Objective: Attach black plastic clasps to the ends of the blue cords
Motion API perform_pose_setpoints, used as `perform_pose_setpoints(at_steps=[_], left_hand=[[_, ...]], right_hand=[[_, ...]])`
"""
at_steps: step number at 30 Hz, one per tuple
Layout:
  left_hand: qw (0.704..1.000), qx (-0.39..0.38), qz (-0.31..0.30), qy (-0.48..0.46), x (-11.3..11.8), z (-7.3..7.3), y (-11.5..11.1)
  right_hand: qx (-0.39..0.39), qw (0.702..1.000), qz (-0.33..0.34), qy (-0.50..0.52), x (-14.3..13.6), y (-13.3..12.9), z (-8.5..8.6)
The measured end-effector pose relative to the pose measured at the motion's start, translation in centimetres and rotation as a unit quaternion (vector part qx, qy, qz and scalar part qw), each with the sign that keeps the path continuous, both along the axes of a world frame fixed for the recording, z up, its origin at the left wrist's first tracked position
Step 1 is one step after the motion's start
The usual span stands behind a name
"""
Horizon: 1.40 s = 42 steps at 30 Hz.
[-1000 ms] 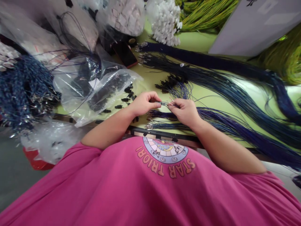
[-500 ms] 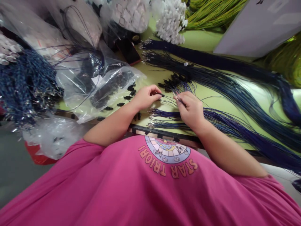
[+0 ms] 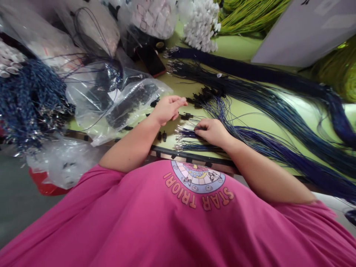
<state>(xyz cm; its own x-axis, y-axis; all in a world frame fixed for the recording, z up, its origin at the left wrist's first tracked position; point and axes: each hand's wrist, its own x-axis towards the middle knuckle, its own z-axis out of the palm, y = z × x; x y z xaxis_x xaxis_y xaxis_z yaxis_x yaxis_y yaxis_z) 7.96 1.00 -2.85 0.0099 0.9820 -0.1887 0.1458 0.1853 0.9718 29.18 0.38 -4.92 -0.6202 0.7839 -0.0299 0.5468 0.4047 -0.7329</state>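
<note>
My left hand (image 3: 169,109) is over the table with its index finger stretched out and nothing visible in it. Just to its right lies a black connector (image 3: 186,116) with thin wires running off to the right. My right hand (image 3: 213,131) is closed, its fingertips pressed onto the terminal ends of a bundle of dark blue wires (image 3: 189,134); exactly how many wires it pinches is hidden. A second wire bundle (image 3: 191,147) lies nearer the table edge. Beyond my hands is a pile of black connectors (image 3: 205,96) with blue wires attached.
Loose black connectors (image 3: 164,136) lie near the front edge. A clear plastic bag (image 3: 128,100) of black parts is at left, with a phone (image 3: 151,60) behind. Long dark wire bundles (image 3: 250,85) cross the right side. White connectors (image 3: 201,27) and yellow-green wires (image 3: 253,16) sit at the back.
The black connector has left my left hand and lies on the table. My left hand has risen slightly and opened; my right hand has moved down and left to the wire ends.
</note>
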Motion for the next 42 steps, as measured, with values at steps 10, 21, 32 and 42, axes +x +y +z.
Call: perform_pose_setpoints(at_steps=[10,21,32,42], left_hand=[[0.965,-0.084,0.020,-0.247,-0.4,1.2,-0.7],[0.984,-0.064,-0.074,-0.151,0.2,0.6,-1.4],[0.994,-0.024,-0.079,-0.077,0.5,0.2,-1.7],[0.994,-0.016,-0.098,-0.034,0.6,0.3,-1.8]], right_hand=[[-0.139,0.979,-0.085,0.121,0.3,0.2,0.9],[-0.237,0.940,-0.141,0.202,1.0,0.1,1.7],[-0.197,0.954,-0.137,0.177,1.2,-0.2,2.1],[-0.180,0.962,-0.145,0.147,1.0,-0.2,2.3]])
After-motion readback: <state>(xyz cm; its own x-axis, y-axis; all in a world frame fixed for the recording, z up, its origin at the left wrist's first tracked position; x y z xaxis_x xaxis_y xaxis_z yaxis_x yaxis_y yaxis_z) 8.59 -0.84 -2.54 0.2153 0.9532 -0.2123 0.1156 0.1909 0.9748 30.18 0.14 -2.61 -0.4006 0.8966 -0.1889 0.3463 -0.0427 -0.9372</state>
